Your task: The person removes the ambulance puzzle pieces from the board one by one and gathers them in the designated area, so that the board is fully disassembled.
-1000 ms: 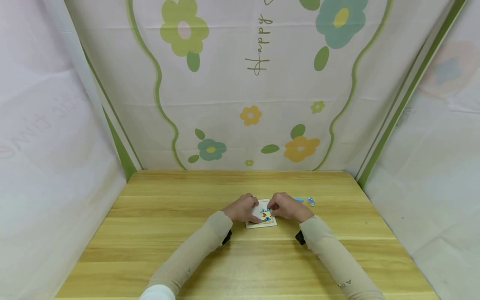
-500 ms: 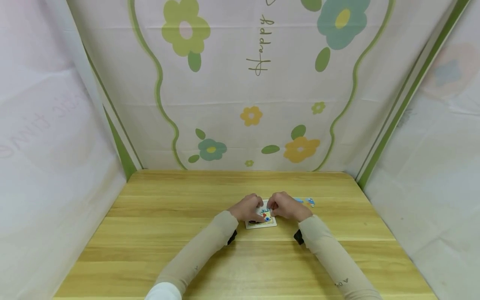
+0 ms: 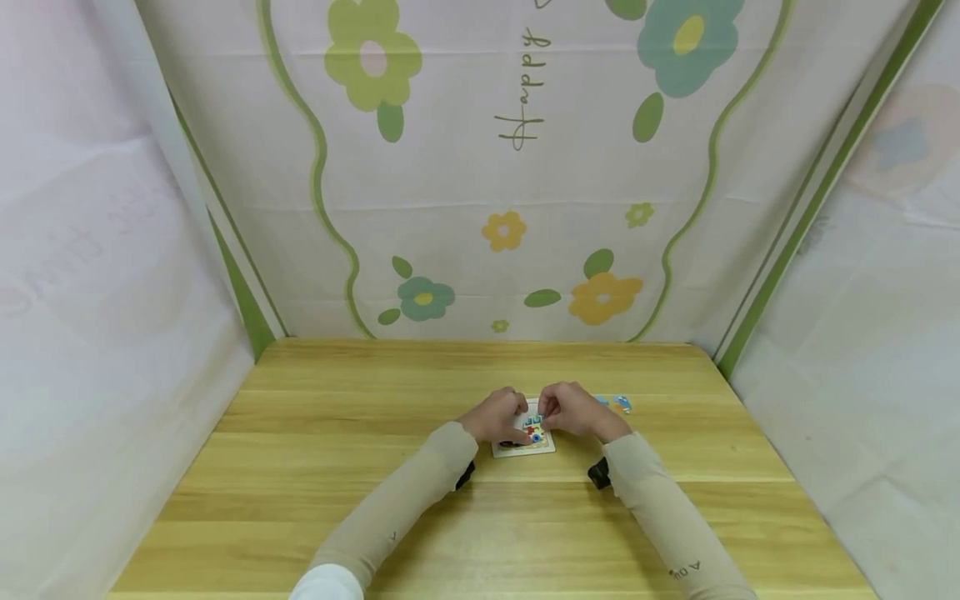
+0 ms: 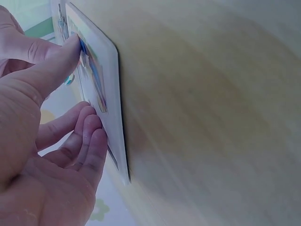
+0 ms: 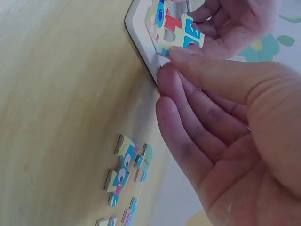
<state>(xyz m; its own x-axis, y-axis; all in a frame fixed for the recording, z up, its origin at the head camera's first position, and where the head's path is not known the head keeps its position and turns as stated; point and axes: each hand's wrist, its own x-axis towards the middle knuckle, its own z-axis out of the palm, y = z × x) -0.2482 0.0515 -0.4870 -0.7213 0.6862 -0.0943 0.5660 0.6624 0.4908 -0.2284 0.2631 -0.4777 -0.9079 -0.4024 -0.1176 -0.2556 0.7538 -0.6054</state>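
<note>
A small white-rimmed jigsaw board lies flat on the table, partly filled with coloured pieces. My right hand pinches a cream puzzle piece with blue windows between thumb and fingertips at the board's right side. Beside that piece in the right wrist view are a red shape and a blue round wheel shape. My left hand spans the board from the left. Its thumb presses on the pieces, while the other fingertips rest on the board near its far edge.
Several loose puzzle pieces lie on the wooden table, to the right of the board and behind my right hand. Flower-printed cloth hangs behind the table and at both sides.
My left hand has shifted slightly right over the board, its thumb farther across the pieces. The right hand stays at the board's right side, still pinching the puzzle piece.
</note>
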